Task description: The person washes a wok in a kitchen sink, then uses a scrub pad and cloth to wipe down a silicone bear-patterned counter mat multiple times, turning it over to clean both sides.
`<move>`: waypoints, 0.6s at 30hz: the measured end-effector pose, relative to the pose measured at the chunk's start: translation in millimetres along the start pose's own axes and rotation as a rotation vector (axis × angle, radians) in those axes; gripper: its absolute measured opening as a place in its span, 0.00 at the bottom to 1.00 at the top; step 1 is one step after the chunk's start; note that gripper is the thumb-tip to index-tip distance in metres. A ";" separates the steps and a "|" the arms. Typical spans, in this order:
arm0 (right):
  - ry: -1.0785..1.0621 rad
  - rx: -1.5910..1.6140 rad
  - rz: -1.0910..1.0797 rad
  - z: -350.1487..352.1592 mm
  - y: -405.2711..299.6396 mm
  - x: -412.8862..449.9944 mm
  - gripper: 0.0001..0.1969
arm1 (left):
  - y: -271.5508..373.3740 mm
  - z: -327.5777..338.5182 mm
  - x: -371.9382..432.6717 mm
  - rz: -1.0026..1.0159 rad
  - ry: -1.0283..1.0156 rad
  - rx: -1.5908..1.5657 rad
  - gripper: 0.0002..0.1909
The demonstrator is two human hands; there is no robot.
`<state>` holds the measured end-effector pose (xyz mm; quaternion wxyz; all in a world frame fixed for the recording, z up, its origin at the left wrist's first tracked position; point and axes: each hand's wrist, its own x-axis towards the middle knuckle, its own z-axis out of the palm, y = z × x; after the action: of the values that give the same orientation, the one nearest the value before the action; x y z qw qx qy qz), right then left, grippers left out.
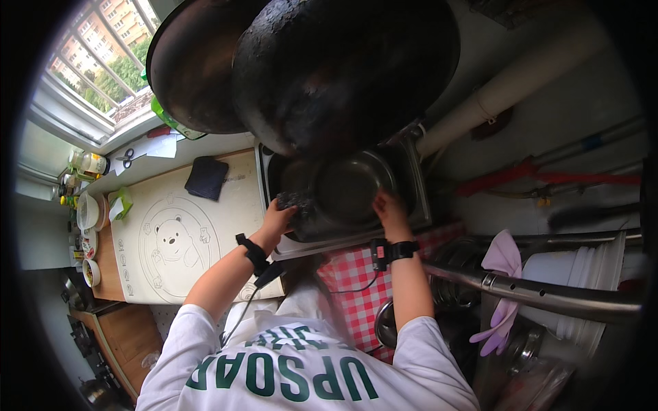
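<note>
My left hand (280, 216) grips a dark mesh scouring pad (295, 203) at the left side of a metal sink (426, 198). Inside the sink rests a round metal pan or basin (349, 191). My right hand (386, 203) is at the right rim of that round vessel, its fingers bent against it; shadow hides the exact grip. Black straps with small devices circle both wrists.
Two large blackened woks (349, 72) hang above the sink. On the left counter lie a bear-printed mat (175, 246) and a folded dark cloth (206, 178). A metal rack rail (555, 298) with pink gloves (501, 257) stands at the right.
</note>
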<state>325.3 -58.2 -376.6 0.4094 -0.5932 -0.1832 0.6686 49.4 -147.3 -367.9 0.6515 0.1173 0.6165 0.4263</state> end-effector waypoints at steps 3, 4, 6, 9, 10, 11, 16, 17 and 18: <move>-0.068 0.026 -0.268 1.1 -46.3 -10.7 0.14 | -6.1 -30.9 8.1 0.022 0.001 -0.058 0.20; -0.059 -0.027 -0.305 -4.5 -61.6 -7.5 0.16 | -6.6 -29.1 14.0 0.017 0.054 0.012 0.20; 0.034 -0.020 -0.290 -9.6 -80.0 9.0 0.15 | -15.5 -35.8 35.8 0.049 0.067 0.184 0.22; -0.129 -0.073 -0.084 1.4 -69.4 13.4 0.15 | -40.2 -55.6 65.3 0.487 0.389 0.462 0.18; -0.188 -0.131 -0.074 9.4 -54.9 3.2 0.14 | -29.5 -67.6 59.8 0.484 0.405 0.460 0.18; -0.234 -0.189 -0.070 18.3 -37.2 -13.1 0.13 | -8.3 -79.9 48.6 0.543 0.456 0.450 0.16; -0.337 -0.248 0.148 30.7 37.0 -67.3 0.10 | 42.5 -168.1 38.2 0.556 0.741 1.274 0.32; -0.328 -0.249 0.159 27.6 47.2 -78.8 0.10 | 41.7 -178.3 47.2 0.448 0.761 1.408 0.39; -0.315 -0.252 0.162 21.9 55.2 -89.8 0.09 | 41.0 -186.2 55.8 0.451 0.749 1.400 0.39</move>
<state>282.9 -154.6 -354.2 0.2433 -0.5407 -0.2790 0.7554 -142.6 -152.7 -418.9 0.0775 0.4671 0.8776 0.0751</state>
